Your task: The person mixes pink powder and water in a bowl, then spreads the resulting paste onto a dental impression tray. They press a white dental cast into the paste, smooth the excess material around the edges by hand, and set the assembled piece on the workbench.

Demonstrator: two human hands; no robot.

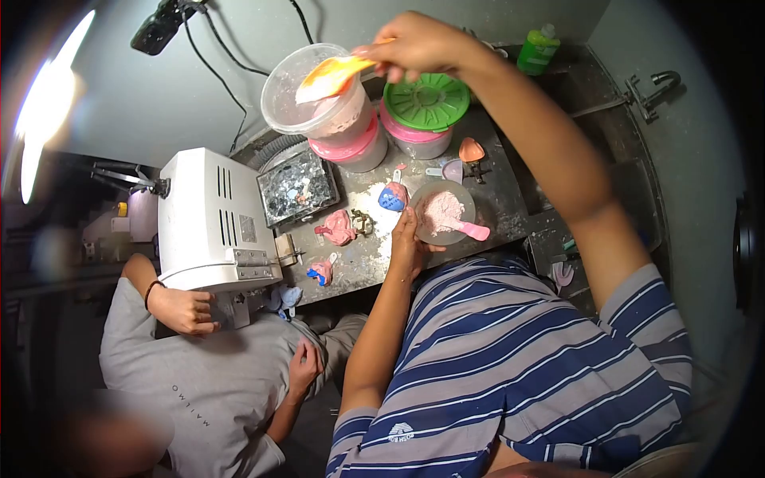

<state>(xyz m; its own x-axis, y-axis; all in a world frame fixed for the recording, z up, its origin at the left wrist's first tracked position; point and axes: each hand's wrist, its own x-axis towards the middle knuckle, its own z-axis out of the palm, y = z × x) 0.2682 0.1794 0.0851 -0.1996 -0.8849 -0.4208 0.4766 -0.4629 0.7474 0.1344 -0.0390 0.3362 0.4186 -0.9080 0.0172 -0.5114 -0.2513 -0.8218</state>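
My right hand (410,49) is closed on the handle of an orange scoop (328,78), which holds pale powder over the mouth of a clear plastic tub (275,99). My left hand (408,247) holds a grey mixing bowl (468,197) by its left side, near the table's front edge. Inside the bowl lie pinkish powder (440,212) and a pink spatula (473,231), its handle over the rim. A blue and pink dental impression (393,197) sits just left of the bowl.
Beside the clear tub stands a green-lidded tub (427,102). More impressions (338,228) and a dark tray (298,188) lie left on the table (366,267). A white machine (211,223) and a seated person (199,374) are further left. Right are a faucet (655,92) and green bottle (538,52).
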